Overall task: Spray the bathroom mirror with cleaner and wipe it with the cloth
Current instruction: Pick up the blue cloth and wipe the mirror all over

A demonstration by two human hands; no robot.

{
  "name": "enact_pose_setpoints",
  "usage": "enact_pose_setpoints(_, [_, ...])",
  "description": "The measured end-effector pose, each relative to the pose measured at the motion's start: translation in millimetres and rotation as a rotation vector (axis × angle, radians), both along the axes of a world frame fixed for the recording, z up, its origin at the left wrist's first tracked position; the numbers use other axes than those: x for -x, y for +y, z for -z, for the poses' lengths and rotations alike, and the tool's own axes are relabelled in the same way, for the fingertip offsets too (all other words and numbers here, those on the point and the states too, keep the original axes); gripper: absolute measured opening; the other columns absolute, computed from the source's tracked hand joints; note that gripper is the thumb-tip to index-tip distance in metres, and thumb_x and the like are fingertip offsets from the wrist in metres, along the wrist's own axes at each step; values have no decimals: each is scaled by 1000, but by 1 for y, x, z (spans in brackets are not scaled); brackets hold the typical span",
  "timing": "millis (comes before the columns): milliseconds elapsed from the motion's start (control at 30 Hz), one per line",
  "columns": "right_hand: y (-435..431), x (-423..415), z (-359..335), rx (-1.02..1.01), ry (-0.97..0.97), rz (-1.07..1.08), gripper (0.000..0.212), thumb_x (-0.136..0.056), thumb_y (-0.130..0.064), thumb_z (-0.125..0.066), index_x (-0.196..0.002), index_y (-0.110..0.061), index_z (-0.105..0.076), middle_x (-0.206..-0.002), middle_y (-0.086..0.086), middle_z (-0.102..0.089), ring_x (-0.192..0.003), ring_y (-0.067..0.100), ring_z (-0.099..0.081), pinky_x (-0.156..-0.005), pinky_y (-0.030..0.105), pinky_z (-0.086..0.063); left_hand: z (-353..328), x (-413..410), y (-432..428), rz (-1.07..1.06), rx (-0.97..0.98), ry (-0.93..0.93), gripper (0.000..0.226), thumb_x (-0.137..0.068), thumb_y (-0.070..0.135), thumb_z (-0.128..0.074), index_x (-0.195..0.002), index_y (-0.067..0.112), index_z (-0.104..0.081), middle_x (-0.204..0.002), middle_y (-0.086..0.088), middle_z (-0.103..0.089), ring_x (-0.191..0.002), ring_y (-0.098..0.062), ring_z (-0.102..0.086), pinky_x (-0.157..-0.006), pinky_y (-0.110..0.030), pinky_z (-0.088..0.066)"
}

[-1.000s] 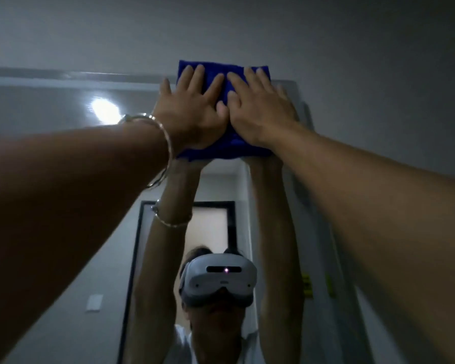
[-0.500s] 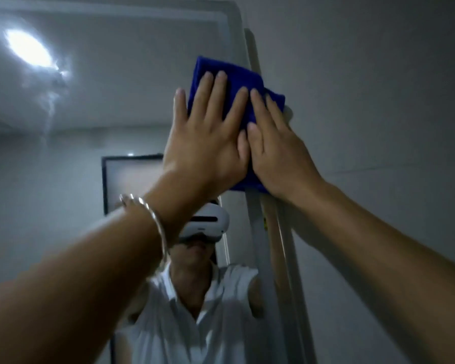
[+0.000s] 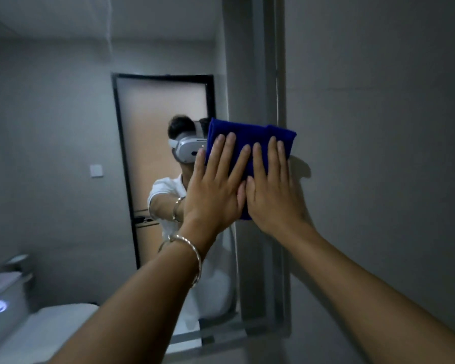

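Currently both hands flat on the blue cloth (image 3: pixel 250 137), pinning it to the mirror (image 3: pixel 63 127) at its right edge, about mid-height. Left hand (image 3: pixel 216 190) and right hand (image 3: pixel 273 195) side by side, thumbs touching, fingers spread and pointing up, neither grip closed. Cloth folded into a rectangle, long axis roughly horizontal, right end overlapping the mirror frame (image 3: pixel 271 74). Silver bangle (image 3: pixel 195 253) on left wrist.

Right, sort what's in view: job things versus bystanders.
Job: cloth, mirror, left hand, right hand, both flat on the cloth.
Bystanders: bracelet, wall, and in the reflection, door, switch, toilet.
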State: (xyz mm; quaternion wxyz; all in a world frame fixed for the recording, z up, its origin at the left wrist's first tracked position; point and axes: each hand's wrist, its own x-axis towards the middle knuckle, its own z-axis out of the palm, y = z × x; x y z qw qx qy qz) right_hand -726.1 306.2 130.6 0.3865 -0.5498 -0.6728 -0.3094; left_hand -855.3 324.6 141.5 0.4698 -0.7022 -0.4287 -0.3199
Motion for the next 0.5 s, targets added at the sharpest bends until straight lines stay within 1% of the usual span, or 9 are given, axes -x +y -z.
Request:
enact_pose_setpoints(67, [0, 6, 19, 24, -19, 16, 59, -95, -36, -7, -146, -7, 0, -154, 22, -2, -143, 31, 4, -113, 47, -3, 22, 7, -3, -9, 28, -10, 59, -96, 39, -11, -149, 14, -4, -156, -16, -3, -145, -30, -1, -116, -49, -6])
enact_pose_setpoints(133, [-5, 13, 28, 47, -13, 10, 59, -95, -36, -9, -146, -8, 0, -153, 20, 0, -142, 30, 3, -112, 47, -3, 33, 15, -6, -37, 55, 16, 59, -97, 41, -11, -149, 15, -3, -156, -15, -2, -144, -30, -2, -116, -51, -10])
enact_pose_setpoints(200, [-12, 18, 28, 89, -3, -1, 59, -95, -37, -8, -143, -10, 12, -151, 17, 14, -140, 28, 15, -113, 44, 4, 30, 22, -10, -83, 80, 45, 59, -96, 43, -6, -149, 16, 3, -156, -14, 3, -144, -29, 3, -116, -52, -9])
enact_pose_setpoints(267, [-18, 21, 23, 156, 13, -11, 61, -97, -37, -14, -138, -13, 25, -146, 14, 29, -135, 26, 27, -112, 41, 11, 23, 28, -15, -128, 85, 97, 59, -95, 44, 2, -147, 17, 12, -154, -13, 13, -142, -28, 12, -116, -53, -3])
enact_pose_setpoints(300, [-21, 24, 19, 179, 20, -5, 63, -99, -36, -18, -136, -14, 28, -144, 14, 33, -134, 26, 30, -112, 41, 12, 19, 32, -16, -147, 87, 128, 59, -95, 44, 4, -146, 18, 16, -153, -13, 17, -141, -27, 16, -116, -53, 1])
enact_pose_setpoints(333, [-24, 27, 15, 192, 27, -4, 65, -100, -36, -22, -135, -14, 29, -143, 14, 34, -133, 27, 31, -111, 41, 13, 16, 37, -18, -160, 86, 146, 59, -95, 44, 5, -146, 19, 16, -152, -12, 19, -140, -27, 18, -116, -52, 4])
enact_pose_setpoints(433, [-31, 47, -1, 186, 10, -51, 69, -101, -37, -27, -135, -16, 30, -145, 15, 33, -131, 28, 32, -108, 41, 13, 1, 61, -26, -211, 62, 125, 59, -95, 45, 2, -147, 19, 11, -152, -10, 17, -139, -25, 17, -114, -51, 5])
enact_pose_setpoints(500, [-34, 68, -15, 185, -17, -94, 70, -101, -36, -27, -134, -18, 32, -149, 18, 30, -132, 29, 32, -108, 42, 13, -10, 82, -32, -248, 82, 106, 59, -96, 46, 0, -146, 20, 16, -151, -9, 23, -137, -25, 23, -114, -50, 9])
